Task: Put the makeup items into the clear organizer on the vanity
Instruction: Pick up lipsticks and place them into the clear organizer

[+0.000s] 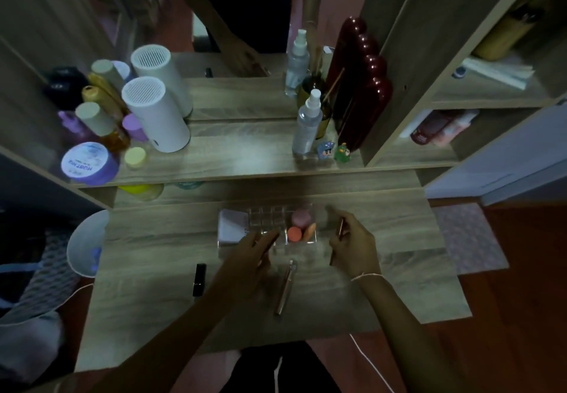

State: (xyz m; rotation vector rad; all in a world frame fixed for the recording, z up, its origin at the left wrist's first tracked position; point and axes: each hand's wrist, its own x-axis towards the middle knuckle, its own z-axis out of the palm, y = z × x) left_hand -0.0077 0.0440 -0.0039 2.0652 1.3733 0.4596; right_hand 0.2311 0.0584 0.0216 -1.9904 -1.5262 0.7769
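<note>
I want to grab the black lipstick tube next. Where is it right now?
In the head view, the black lipstick tube lies on the vanity top, left of the left hand and nearer the person than the clear organizer.

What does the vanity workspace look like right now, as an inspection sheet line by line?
Surface: wooden vanity top, dimly lit.
Job's things: clear organizer holds sponges; black tube and slim metallic stick lie outside.
Clutter: bottles, jars and white cylinder on the upper shelf.
Grippers: left hand at the organizer, grip unclear; right hand holds a slim stick.
Cables: white cord near the front edge.
Surroundings: mirror, side shelves, rug.
</note>
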